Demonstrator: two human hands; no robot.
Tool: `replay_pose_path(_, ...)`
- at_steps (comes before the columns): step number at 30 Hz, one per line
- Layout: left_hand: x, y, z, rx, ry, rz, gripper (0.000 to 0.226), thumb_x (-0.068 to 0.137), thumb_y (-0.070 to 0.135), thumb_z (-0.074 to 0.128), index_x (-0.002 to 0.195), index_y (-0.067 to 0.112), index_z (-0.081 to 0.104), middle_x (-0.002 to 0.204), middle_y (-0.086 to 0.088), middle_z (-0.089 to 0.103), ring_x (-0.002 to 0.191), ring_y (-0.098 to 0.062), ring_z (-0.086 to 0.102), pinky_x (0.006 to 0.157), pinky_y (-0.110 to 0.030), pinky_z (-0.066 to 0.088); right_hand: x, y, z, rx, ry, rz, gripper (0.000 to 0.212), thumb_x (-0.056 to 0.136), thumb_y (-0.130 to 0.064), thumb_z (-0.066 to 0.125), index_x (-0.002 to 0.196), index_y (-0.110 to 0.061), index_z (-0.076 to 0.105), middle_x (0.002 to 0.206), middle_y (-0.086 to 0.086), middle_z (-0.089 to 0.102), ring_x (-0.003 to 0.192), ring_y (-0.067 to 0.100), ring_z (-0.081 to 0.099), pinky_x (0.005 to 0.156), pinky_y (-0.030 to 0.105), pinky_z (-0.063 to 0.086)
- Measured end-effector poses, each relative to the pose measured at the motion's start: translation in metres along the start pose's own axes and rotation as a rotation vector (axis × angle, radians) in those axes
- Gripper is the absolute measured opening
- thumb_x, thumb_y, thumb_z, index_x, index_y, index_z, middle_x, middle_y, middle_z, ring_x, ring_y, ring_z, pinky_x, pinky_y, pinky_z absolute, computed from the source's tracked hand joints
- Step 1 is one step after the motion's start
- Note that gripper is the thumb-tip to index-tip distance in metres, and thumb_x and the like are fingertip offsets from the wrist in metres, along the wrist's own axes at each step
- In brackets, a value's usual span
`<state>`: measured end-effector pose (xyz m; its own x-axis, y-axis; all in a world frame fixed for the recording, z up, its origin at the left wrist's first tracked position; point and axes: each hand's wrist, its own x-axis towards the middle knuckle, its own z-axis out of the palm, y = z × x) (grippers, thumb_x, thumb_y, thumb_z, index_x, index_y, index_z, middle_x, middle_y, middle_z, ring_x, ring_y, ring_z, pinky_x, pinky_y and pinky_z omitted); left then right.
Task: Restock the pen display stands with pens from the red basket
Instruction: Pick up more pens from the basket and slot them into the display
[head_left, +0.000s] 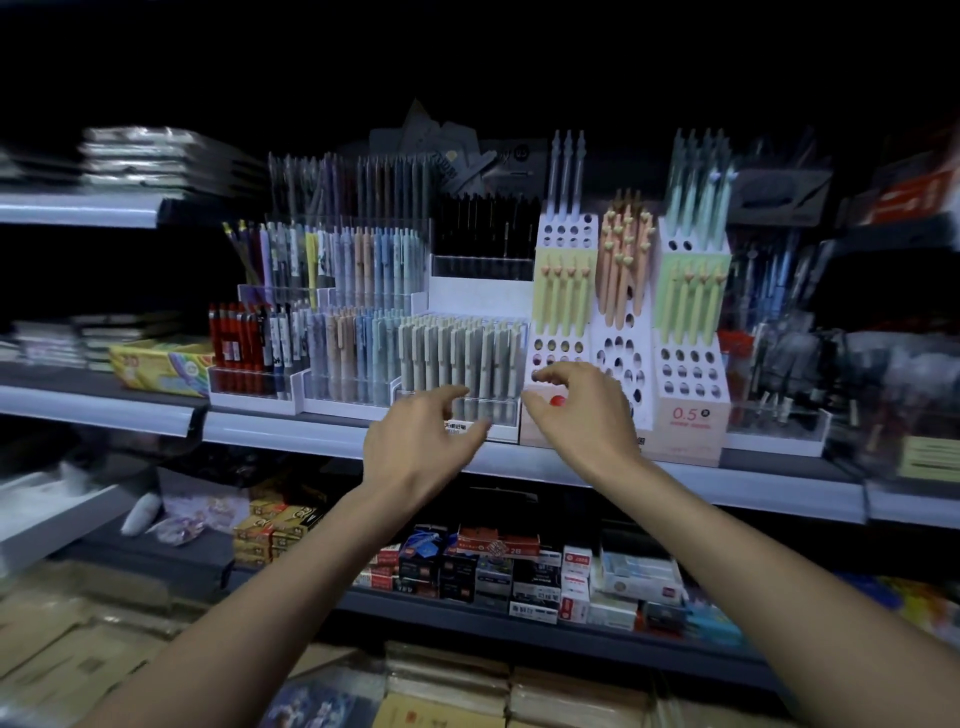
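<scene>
- Shelf of pale grey metal with a rounded front lip crosses the head view; the edges of the view are smeared with blur.
- On it, at the middle, sits a clear stand with glossy see-through plastic walls on a white base, stepped in tiers.
- Its front tier is packed with grey pens: matte, slim, capped, upright in tight rows.
- Just right of it stand three white stands. They are stepped card towers with round holes punched in rows, and the lower holes show dark.
- Green pens fill a row of the left and right towers, and peach pens with small knobbed tops crowd the middle one.
- Behind the clear stand, black pens stand in a higher tray; red pens fill a tray at the left.
- Small printed card boxes are stacked on the shelf below.
- Left hand is held palm down with fingers spread and only slightly bent, holding nothing. Its fingertips lie in front of the clear stand's front wall; I cannot tell whether they touch it.
- Right hand is loosely cupped with thumb apart from the fingers, gripping nothing. It hovers before the foot of the leftmost white tower, just beside the grey pens. A red spot shows between thumb and fingers; what it is cannot be told.
</scene>
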<state>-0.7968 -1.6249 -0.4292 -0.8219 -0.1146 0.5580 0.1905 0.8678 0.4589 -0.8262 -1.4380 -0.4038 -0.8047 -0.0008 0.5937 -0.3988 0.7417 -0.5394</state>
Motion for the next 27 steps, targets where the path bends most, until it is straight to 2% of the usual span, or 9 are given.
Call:
replay_pose_path(3, -0.016, 0.004, -0.006, 0.142, -0.098, 0.029, 0.075, 0.09, 0.078, 0.046, 0.155, 0.041, 0.04, 0.15, 0.002, 0.054, 0.138, -0.025, 0.05, 0.106, -0.055, 0.045, -0.019, 0.004, -0.021, -0.074, -0.154, -0.036, 0.052, 0.091, -0.047, 0.07, 0.137, -0.024, 0.064, 0.139, -0.002, 0.06, 0.129, 0.018, 0.055, 0.104, 0.033, 0.043)
replay_pose_path(6, -0.029, 0.008, -0.011, 0.25, -0.153, 0.045, 0.087, 0.085, 0.087, 0.036, 0.16, 0.043, 0.026, 0.162, 0.003, 0.036, 0.148, -0.026, 0.036, 0.109, -0.059, 0.036, -0.038, 0.016, -0.039, -0.074, -0.258, -0.084, 0.063, 0.09, -0.054, 0.068, 0.146, -0.028, 0.055, 0.15, -0.006, 0.052, 0.14, 0.014, 0.045, 0.109, 0.029, 0.036)
replay_pose_path(9, -0.04, 0.011, -0.011, 0.325, -0.167, 0.07, 0.101, 0.072, 0.093, 0.017, 0.161, 0.045, 0.018, 0.168, 0.001, 0.027, 0.153, -0.025, 0.027, 0.113, -0.058, 0.033, -0.051, 0.032, -0.055, -0.209, -0.379, -0.073, 0.085, 0.088, -0.071, 0.061, 0.16, -0.04, 0.028, 0.171, 0.001, 0.019, 0.159, 0.021, 0.008, 0.125, 0.044, 0.017)
replay_pose_path(11, -0.048, 0.016, -0.006, 0.351, -0.182, 0.082, 0.107, 0.069, 0.094, 0.012, 0.163, 0.043, 0.013, 0.171, -0.001, 0.019, 0.157, -0.024, 0.015, 0.119, -0.061, 0.024, -0.059, 0.044, -0.063, -0.333, -0.448, -0.054, 0.103, 0.082, -0.086, 0.052, 0.163, -0.041, 0.007, 0.173, 0.004, -0.006, 0.159, 0.026, -0.015, 0.128, 0.05, -0.001)
replay_pose_path(13, -0.056, 0.021, 0.001, 0.376, -0.206, 0.103, 0.109, 0.068, 0.096, 0.01, 0.164, 0.043, 0.006, 0.174, -0.002, 0.01, 0.16, -0.024, 0.003, 0.122, -0.065, 0.013, -0.07, 0.055, -0.068, -0.395, -0.485, -0.042, 0.113, 0.077, -0.093, 0.046, 0.163, -0.04, -0.006, 0.172, 0.004, -0.018, 0.156, 0.027, -0.026, 0.127, 0.052, -0.009)
replay_pose_path(16, -0.071, 0.031, 0.019, 0.381, -0.248, 0.139, 0.107, 0.069, 0.096, 0.008, 0.163, 0.045, 0.0, 0.175, -0.001, 0.001, 0.161, -0.023, -0.006, 0.124, -0.065, 0.009, -0.09, 0.074, -0.074, -0.43, -0.508, -0.032, 0.116, 0.076, -0.095, 0.043, 0.162, -0.041, -0.012, 0.171, 0.003, -0.022, 0.155, 0.027, -0.029, 0.127, 0.051, -0.011)
replay_pose_path(22, -0.114, 0.035, 0.072, 0.349, -0.285, 0.19, 0.1, 0.075, 0.092, 0.018, 0.163, 0.046, 0.004, 0.174, 0.0, 0.005, 0.161, -0.025, -0.001, 0.124, -0.064, 0.011, -0.14, 0.12, -0.068, -0.477, -0.546, -0.011, 0.118, 0.078, -0.091, 0.048, 0.163, -0.037, -0.013, 0.171, 0.005, -0.02, 0.155, 0.027, -0.027, 0.127, 0.049, -0.01)
replay_pose_path(27, -0.162, 0.021, 0.117, 0.324, -0.409, 0.203, 0.101, 0.074, 0.096, 0.009, 0.163, 0.047, 0.001, 0.174, 0.004, 0.002, 0.161, -0.021, -0.005, 0.126, -0.061, 0.009, -0.181, 0.162, -0.061, -0.493, -0.664, 0.105, 0.123, 0.076, -0.09, 0.053, 0.161, -0.038, -0.019, 0.17, 0.003, -0.025, 0.155, 0.028, -0.028, 0.127, 0.051, -0.005)
